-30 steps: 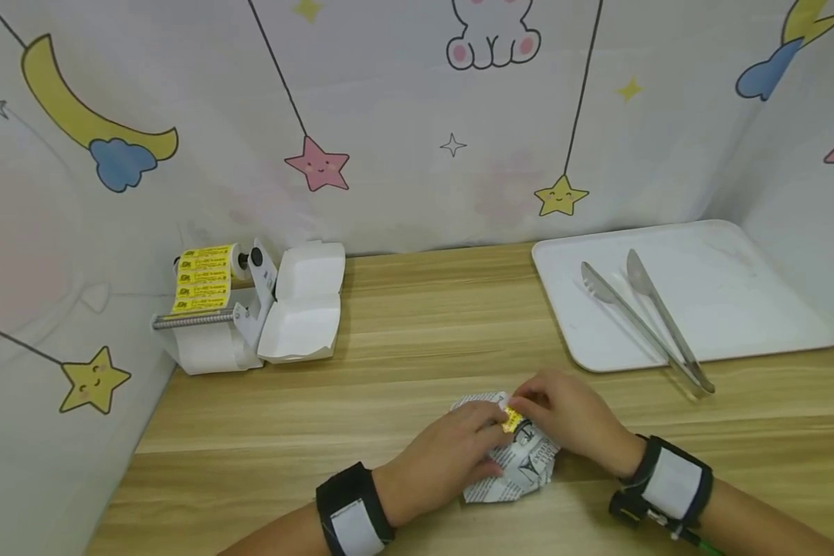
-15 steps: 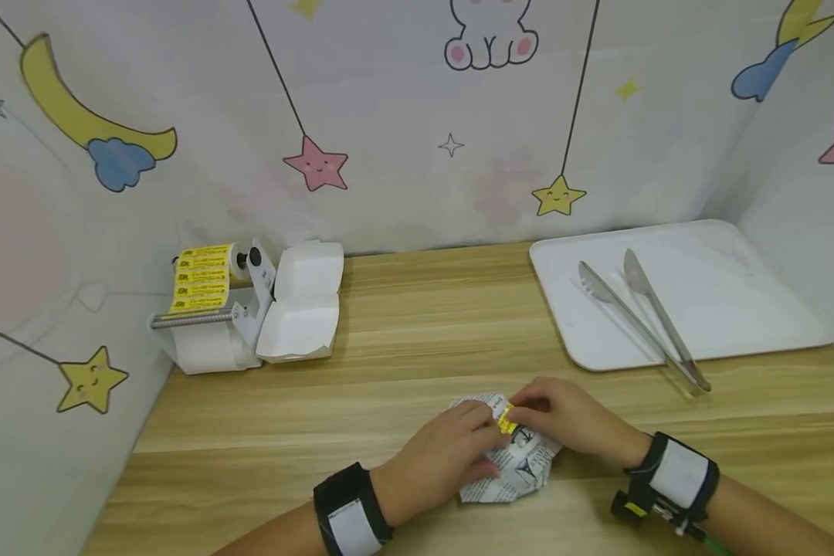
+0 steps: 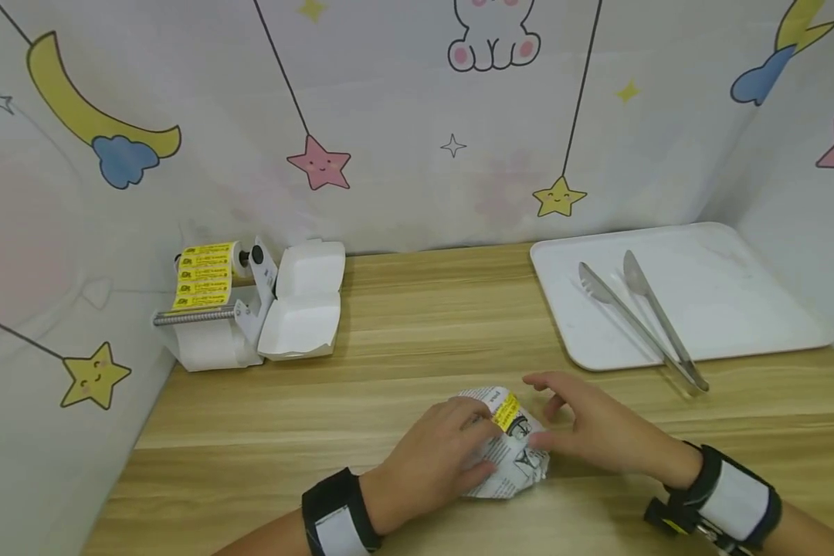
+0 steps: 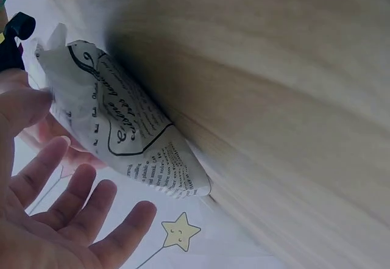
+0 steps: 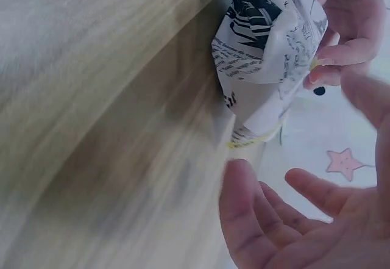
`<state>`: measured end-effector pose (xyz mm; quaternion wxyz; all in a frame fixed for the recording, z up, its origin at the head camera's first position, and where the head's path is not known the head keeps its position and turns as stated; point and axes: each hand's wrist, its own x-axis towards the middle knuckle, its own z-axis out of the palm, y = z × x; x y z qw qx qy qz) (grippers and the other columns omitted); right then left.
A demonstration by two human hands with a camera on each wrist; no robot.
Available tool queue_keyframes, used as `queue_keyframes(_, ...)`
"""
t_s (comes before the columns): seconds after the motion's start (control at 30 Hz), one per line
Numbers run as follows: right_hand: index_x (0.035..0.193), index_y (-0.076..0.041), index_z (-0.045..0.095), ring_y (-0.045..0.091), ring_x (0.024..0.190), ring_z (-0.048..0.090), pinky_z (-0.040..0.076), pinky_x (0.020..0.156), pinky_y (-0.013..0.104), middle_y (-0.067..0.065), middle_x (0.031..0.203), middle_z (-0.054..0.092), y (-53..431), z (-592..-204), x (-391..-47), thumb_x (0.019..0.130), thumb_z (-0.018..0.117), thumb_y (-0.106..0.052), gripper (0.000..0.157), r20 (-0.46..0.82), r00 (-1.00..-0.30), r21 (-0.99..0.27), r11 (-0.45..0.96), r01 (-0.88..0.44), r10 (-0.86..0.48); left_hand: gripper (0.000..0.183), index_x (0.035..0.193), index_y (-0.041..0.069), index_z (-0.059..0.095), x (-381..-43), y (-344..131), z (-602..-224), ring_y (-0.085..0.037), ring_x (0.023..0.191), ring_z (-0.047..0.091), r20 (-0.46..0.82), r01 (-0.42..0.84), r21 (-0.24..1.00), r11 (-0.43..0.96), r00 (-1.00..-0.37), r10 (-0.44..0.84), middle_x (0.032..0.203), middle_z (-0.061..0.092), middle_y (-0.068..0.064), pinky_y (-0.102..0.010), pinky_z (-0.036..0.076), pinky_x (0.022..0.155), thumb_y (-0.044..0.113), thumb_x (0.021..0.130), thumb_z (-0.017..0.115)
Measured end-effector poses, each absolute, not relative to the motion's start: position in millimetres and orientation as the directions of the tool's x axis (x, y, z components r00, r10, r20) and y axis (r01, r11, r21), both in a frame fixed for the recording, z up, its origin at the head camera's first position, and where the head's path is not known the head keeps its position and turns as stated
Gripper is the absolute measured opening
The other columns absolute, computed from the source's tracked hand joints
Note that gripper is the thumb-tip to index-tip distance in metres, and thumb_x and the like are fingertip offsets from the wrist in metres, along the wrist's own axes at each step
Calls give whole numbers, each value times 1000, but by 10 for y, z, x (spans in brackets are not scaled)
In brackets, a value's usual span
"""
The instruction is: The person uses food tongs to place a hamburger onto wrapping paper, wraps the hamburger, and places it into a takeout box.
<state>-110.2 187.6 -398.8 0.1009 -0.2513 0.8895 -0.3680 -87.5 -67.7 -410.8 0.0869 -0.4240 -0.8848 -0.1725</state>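
Observation:
On the wooden table lies a paper-wrapped bundle (image 3: 510,472), white with black newspaper-style print and folded edges. A yellow label sticker (image 3: 506,411) is stuck on its top; what is inside the paper is hidden. My left hand (image 3: 436,452) rests on the bundle's left side with loosely bent fingers, which stand apart from each other in the left wrist view. My right hand (image 3: 591,428) is spread at the bundle's right side, thumb close to the paper. In the right wrist view its fingers (image 5: 237,190) stand apart from the wrapped bundle (image 5: 262,68).
At the back left stands a label dispenser (image 3: 215,328) with a roll of yellow labels (image 3: 205,278). Beside it is an opened white takeaway box (image 3: 302,309). A white tray (image 3: 750,301) at the back right bears metal tongs (image 3: 646,324), their handle end over the front edge.
My right hand has let go of the yellow label and drawn back to the right, fingers spreading. The label now lies fully visible on the bundle. My left hand stays on the bundle.

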Motion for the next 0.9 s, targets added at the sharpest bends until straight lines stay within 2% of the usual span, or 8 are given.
queue_keyframes(0.07,140,-10,44,16,97,56,52,68,29,6,128,52,1870,-3972,-1051,71,70,-59,88,6,-837,-673,617,-408,-547,47,122,15,59,-852,-716,-4083,-14,120,47,260,751,264,605,-660,705,126,53,-3,-31,43,100,45,86,64)
queue_keyframes(0.13,143,-12,41,14,102,55,52,77,32,3,133,50,1854,-3975,-1005,68,70,-62,94,0,-823,-640,632,-437,-569,58,129,14,56,-825,-758,-4064,-17,125,45,197,709,308,634,-700,687,134,50,-7,-32,41,101,50,84,64)
queue_keyframes(0.2,143,-12,41,13,108,54,50,86,36,0,136,49,1834,-4003,-969,68,70,-63,95,3,-811,-614,638,-464,-586,68,135,14,52,-807,-782,-4055,-19,129,43,129,666,349,659,-731,670,139,46,-9,-32,41,102,53,81,66)
queue_keyframes(0.3,142,-11,43,12,114,52,48,92,38,-1,137,50,1802,-4063,-938,70,71,-59,91,12,-807,-593,645,-482,-591,74,140,14,48,-803,-784,-4067,-21,131,40,50,625,375,684,-751,659,143,42,-10,-32,42,101,49,79,70)
queue_keyframes(0.47,141,-10,45,13,114,53,49,91,37,2,134,53,1759,-4177,-989,72,73,-53,86,69,-822,-509,689,-516,-565,73,140,12,47,-912,-749,-4133,-22,130,40,44,627,356,693,-752,658,142,42,-11,-31,45,98,40,78,73)
queue_keyframes(0.67,138,-3,47,25,114,56,48,92,42,13,128,58,1717,-4294,-1265,73,76,-43,82,189,-826,-392,731,-559,-531,69,136,11,48,-1260,-696,-4202,-21,130,40,99,640,321,699,-756,647,139,44,-10,-31,43,100,33,77,76)
queue_keyframes(0.9,138,0,47,26,109,58,49,89,43,15,123,60,1691,-4332,-1439,73,77,-38,81,181,-841,-397,745,-537,-510,66,134,11,48,-1472,-671,-4230,-21,128,40,82,630,330,703,-761,643,138,44,-10,-31,40,103,30,77,77)
